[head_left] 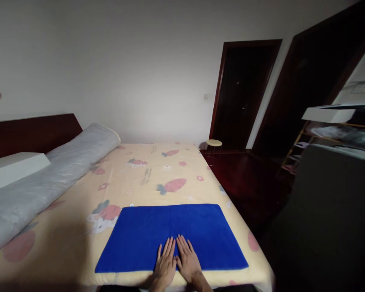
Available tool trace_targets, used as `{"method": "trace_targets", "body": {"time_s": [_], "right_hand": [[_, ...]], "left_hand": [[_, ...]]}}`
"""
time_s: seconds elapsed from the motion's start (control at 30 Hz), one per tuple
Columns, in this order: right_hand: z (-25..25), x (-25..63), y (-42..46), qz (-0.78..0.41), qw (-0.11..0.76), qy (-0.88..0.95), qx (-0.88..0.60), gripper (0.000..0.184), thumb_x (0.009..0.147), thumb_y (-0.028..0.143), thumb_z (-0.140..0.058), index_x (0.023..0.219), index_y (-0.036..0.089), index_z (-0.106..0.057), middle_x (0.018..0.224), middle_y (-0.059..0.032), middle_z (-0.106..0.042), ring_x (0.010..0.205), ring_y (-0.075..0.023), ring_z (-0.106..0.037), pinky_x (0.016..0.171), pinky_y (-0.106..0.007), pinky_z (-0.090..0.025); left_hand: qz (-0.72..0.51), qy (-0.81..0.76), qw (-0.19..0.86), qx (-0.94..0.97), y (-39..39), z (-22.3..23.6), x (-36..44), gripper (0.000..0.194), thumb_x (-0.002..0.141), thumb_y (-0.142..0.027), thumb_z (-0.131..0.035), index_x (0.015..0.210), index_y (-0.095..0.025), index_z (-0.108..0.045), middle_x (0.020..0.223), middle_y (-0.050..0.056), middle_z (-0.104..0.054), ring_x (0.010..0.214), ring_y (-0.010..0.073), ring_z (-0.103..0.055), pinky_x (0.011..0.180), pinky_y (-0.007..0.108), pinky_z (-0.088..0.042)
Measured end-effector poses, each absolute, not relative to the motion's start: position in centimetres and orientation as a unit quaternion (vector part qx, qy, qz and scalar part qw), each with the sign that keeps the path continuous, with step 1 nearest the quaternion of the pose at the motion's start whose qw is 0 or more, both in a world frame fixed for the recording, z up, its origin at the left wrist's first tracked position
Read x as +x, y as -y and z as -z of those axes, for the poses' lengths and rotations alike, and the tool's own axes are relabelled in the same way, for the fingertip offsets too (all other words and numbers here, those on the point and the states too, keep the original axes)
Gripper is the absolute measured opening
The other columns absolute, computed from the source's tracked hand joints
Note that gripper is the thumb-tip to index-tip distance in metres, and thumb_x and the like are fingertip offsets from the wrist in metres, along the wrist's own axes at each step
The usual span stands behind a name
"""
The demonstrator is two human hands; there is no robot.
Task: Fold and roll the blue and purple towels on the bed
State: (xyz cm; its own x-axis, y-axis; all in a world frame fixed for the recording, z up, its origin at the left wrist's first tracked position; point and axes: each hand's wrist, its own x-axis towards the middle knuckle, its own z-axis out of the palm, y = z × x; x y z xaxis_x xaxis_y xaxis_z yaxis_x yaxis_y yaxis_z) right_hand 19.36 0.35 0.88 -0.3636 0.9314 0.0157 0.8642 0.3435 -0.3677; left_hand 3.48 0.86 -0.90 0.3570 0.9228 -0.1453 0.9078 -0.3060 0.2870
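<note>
So the person's left hand (166, 263) is lying palm down on a blue cloth (167, 221), fingers stretched out and pointing away from the body. Most of those fingers are sitting close together, with the outermost one splaying a bit apart from the rest. The right hand (188, 259) is resting flat right beside it, fingers also extending forward, and the two thumbs are almost meeting in the middle. Can't really tell if they're actually touching.

The cloth is spreading out flat under both hands, reaching well past them on either side and ahead of the fingertips, while its near edge is running beneath them. It's lying on a bed, where a yellow sheet (152, 162) with carrots, flowers and bunnies is showing all around it.

Off to the left of the left hand, well apart, a long grey roll (85, 146) is stretching along the bed, a white block (18, 168) is resting against it, and a dark headboard (33, 132) is standing behind. Far ahead and to the right of the right hand, a small round stool (214, 142) is standing near a dark door (246, 93). Further right, a big dark panel (331, 215) is rising beside the bed.
</note>
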Motion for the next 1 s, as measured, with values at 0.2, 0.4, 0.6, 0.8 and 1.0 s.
{"method": "trace_targets", "body": {"time_s": [0.2, 0.4, 0.6, 0.8, 1.0], "right_hand": [[-0.5, 19.5, -0.4, -0.136, 0.123, 0.818, -0.546, 0.064, 0.096, 0.044, -0.030, 0.152, 0.015, -0.016, 0.158, -0.0040, -0.012, 0.146, -0.0243, -0.013, 0.120, -0.046, -0.014], [-0.5, 19.4, -0.3, -0.131, 0.123, 0.817, -0.549, 0.064, 0.095, 0.040, -0.033, 0.152, 0.015, -0.017, 0.158, -0.0043, -0.013, 0.146, -0.0243, -0.014, 0.120, -0.046, -0.013], [-1.0, 20.1, 0.2, -0.138, 0.112, 0.806, -0.565, 0.066, 0.092, 0.037, -0.034, 0.152, 0.015, -0.017, 0.158, -0.0028, -0.013, 0.146, -0.0229, -0.013, 0.120, -0.046, -0.013], [-1.3, 22.1, 0.9, -0.130, 0.102, 0.788, -0.593, 0.066, 0.090, 0.033, -0.033, 0.152, 0.015, -0.019, 0.157, -0.0024, -0.015, 0.146, -0.0212, -0.014, 0.120, -0.046, -0.013], [0.0, 25.5, 1.6, -0.094, 0.087, 0.724, -0.677, 0.067, 0.088, 0.033, -0.030, 0.151, 0.011, -0.022, 0.158, -0.0042, -0.018, 0.146, -0.0203, -0.014, 0.120, -0.044, -0.011]], "left_hand": [[-0.026, -0.573, 0.160, 0.803, -0.7, 0.2, 3.5, 0.066, 0.089, -0.024, -0.024, 0.151, -0.030, -0.002, 0.161, -0.007, -0.004, 0.149, 0.0153, -0.004, 0.123, 0.045, -0.007], [-0.038, -0.575, 0.174, 0.799, -0.6, -0.4, 3.7, 0.068, 0.087, -0.023, -0.025, 0.152, -0.029, -0.007, 0.161, -0.007, -0.007, 0.149, 0.0146, -0.005, 0.123, 0.045, -0.007], [-0.027, -0.607, 0.175, 0.775, -0.2, -2.0, 3.4, 0.076, 0.079, -0.016, -0.030, 0.152, -0.027, -0.013, 0.161, -0.007, -0.010, 0.149, 0.0130, -0.008, 0.123, 0.045, -0.008], [-0.031, -0.661, 0.139, 0.736, 0.3, -3.3, 1.1, 0.077, 0.077, -0.014, -0.031, 0.152, -0.024, -0.015, 0.161, -0.004, -0.012, 0.148, 0.0144, -0.011, 0.122, 0.046, -0.009], [-0.032, -0.723, 0.100, 0.683, -0.1, -2.1, -3.9, 0.069, 0.083, -0.020, -0.029, 0.152, -0.024, -0.018, 0.161, -0.001, -0.016, 0.148, 0.0161, -0.013, 0.121, 0.047, -0.009]]}}
